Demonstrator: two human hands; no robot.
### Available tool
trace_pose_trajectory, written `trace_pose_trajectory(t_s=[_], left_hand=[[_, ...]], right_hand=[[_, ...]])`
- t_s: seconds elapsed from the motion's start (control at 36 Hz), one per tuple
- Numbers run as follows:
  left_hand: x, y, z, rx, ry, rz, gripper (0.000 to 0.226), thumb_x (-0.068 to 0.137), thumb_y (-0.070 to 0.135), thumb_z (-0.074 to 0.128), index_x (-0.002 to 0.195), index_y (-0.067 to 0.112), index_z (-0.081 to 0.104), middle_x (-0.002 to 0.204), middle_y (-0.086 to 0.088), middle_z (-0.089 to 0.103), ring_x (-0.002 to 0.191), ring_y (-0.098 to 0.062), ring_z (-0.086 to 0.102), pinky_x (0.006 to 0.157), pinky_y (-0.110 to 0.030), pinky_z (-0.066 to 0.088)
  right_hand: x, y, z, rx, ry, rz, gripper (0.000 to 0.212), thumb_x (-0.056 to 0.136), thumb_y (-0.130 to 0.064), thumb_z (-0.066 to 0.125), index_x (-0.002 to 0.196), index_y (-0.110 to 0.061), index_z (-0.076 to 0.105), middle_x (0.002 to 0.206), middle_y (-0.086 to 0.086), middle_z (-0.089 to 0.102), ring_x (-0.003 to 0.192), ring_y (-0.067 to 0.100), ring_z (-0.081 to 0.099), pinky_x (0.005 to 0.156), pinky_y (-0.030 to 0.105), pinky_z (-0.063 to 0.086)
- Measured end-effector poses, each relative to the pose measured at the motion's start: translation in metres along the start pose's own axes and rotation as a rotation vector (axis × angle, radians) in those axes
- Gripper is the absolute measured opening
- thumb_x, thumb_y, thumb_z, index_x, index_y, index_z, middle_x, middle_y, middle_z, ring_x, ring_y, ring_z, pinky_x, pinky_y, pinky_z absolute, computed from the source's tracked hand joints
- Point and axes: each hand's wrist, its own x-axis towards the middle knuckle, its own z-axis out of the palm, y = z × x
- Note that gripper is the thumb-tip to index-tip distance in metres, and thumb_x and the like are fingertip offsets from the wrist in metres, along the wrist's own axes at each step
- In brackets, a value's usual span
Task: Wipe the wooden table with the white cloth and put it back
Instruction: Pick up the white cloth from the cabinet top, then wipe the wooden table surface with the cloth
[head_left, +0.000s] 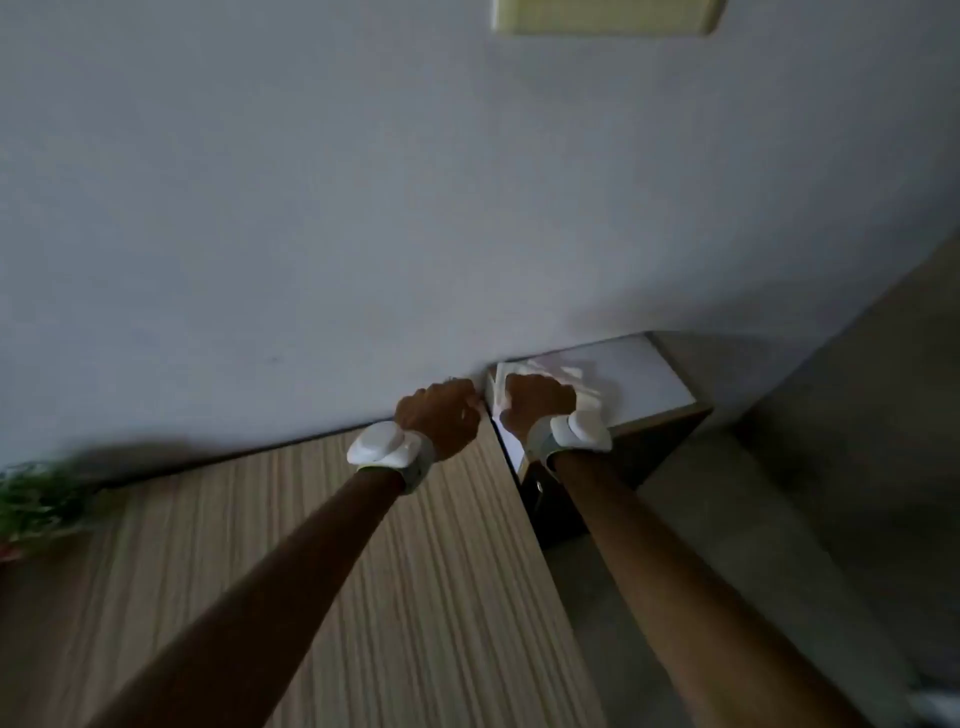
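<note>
Your right hand (537, 402) rests on the white cloth (571, 382), fingers curled down into its folds; whether you are pinching it or only pressing on it, the blur does not let me tell. The cloth lies bunched at the near left corner of the white-topped cabinet (654, 379), just beside the far right corner of the wooden desk (322, 561) and close to the wall (363, 208). Your left hand (439, 418) is curled into a loose fist at that desk corner, knuckles near the wall, with nothing visible in it.

I cannot judge from here whether the cloth is being taken up or laid back. Either way, the risks sit at that narrow gap between desk and cabinet. A loose fold dragged across the edge could slip down into it, out of easy reach. If you lift by one layer only, the bundle may open and trail. Both hands are crowded into one corner, so the left fist could catch the cloth's edge or knock against the wall. The scene is dim and smeared, so check your hold by feel. The plant (36, 499) at the desk's far left is well apart and no concern yet.
</note>
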Motion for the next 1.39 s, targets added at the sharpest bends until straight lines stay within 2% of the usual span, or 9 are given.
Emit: trace_pose_trajectory(t_s=[0.28,0.5,0.64,0.78,0.83,0.89,1.03,1.25,1.39], left_hand=[[0.023,-0.007,0.094,-0.113,-0.072,-0.104,0.02,0.092,0.027,0.049,0.106,0.027,0.064,0.106,-0.004,0.068,0.098,-0.033,0.063,0.075,-0.03,0.038],[0.036,-0.013,0.098,-0.166,-0.069,-0.167,0.02,0.092,0.028,0.049,0.105,0.025,0.064,0.106,-0.007,0.069,0.098,-0.034,0.063,0.082,-0.037,0.048],[0.026,-0.023,0.081,-0.211,-0.028,-0.213,0.021,0.091,0.026,0.049,0.103,0.023,0.065,0.106,-0.006,0.069,0.099,-0.033,0.062,0.083,-0.038,0.05],[-0.006,-0.051,0.055,-0.237,0.072,-0.285,0.021,0.091,0.026,0.048,0.102,0.021,0.065,0.099,-0.003,0.072,0.095,-0.03,0.064,0.083,-0.042,0.051],[-0.017,-0.063,0.05,-0.251,0.106,-0.314,0.019,0.09,0.027,0.049,0.1,0.023,0.065,0.096,-0.002,0.073,0.093,-0.03,0.065,0.082,-0.041,0.052],[-0.021,-0.067,0.049,-0.26,0.15,-0.328,0.017,0.089,0.027,0.051,0.096,0.023,0.067,0.094,-0.001,0.072,0.091,-0.029,0.065,0.077,-0.038,0.051],[-0.066,-0.114,0.03,-0.253,0.185,-0.402,0.017,0.09,0.029,0.05,0.095,0.023,0.065,0.093,-0.001,0.072,0.09,-0.03,0.064,0.075,-0.038,0.051],[-0.136,-0.211,0.028,-0.22,0.231,-0.531,0.018,0.093,0.028,0.049,0.096,0.022,0.066,0.09,-0.002,0.072,0.084,-0.027,0.065,0.074,-0.039,0.054],[-0.179,-0.273,0.065,-0.183,0.258,-0.568,0.015,0.091,0.021,0.052,0.096,0.017,0.065,0.094,-0.003,0.07,0.078,-0.022,0.059,0.065,-0.032,0.042]], right_hand=[[0.046,0.046,0.085,-0.117,-0.058,0.013,0.04,0.103,-0.033,0.046,0.14,-0.018,0.041,0.143,0.012,0.04,0.124,0.035,0.049,0.098,0.046,0.042],[0.074,0.041,0.088,-0.216,0.046,-0.057,0.033,0.107,-0.011,0.031,0.138,-0.013,0.042,0.131,0.015,0.051,0.114,0.033,0.057,0.084,0.039,0.048],[0.064,0.029,0.069,-0.122,0.081,-0.08,0.028,0.101,-0.016,0.05,0.129,-0.013,0.053,0.124,0.011,0.063,0.111,0.033,0.064,0.085,0.037,0.047],[0.019,-0.026,0.04,0.12,0.112,-0.17,0.029,0.088,-0.018,0.058,0.116,-0.013,0.062,0.128,0.018,0.063,0.109,0.039,0.065,0.078,0.036,0.045],[0.0,-0.049,0.041,0.212,0.117,-0.193,0.023,0.091,-0.026,0.051,0.102,-0.013,0.065,0.118,0.02,0.068,0.114,0.039,0.064,0.09,0.041,0.047],[-0.008,-0.062,0.045,0.305,0.098,-0.176,0.032,0.095,-0.035,0.046,0.094,-0.011,0.067,0.104,0.02,0.071,0.103,0.039,0.067,0.082,0.038,0.046],[-0.033,-0.115,0.058,0.182,-0.105,-0.226,0.03,0.086,-0.029,0.059,0.111,-0.014,0.061,0.116,0.014,0.069,0.109,0.036,0.065,0.076,0.034,0.036],[-0.07,-0.189,0.091,0.091,0.01,-0.295,0.044,0.092,-0.008,0.057,0.135,-0.009,0.046,0.128,0.017,0.058,0.109,0.037,0.063,0.075,0.036,0.044],[-0.129,-0.247,0.158,0.082,-0.334,-0.515,0.042,0.094,-0.029,0.032,0.128,-0.022,0.056,0.122,0.011,0.058,0.113,0.036,0.062,0.085,0.042,0.048]])
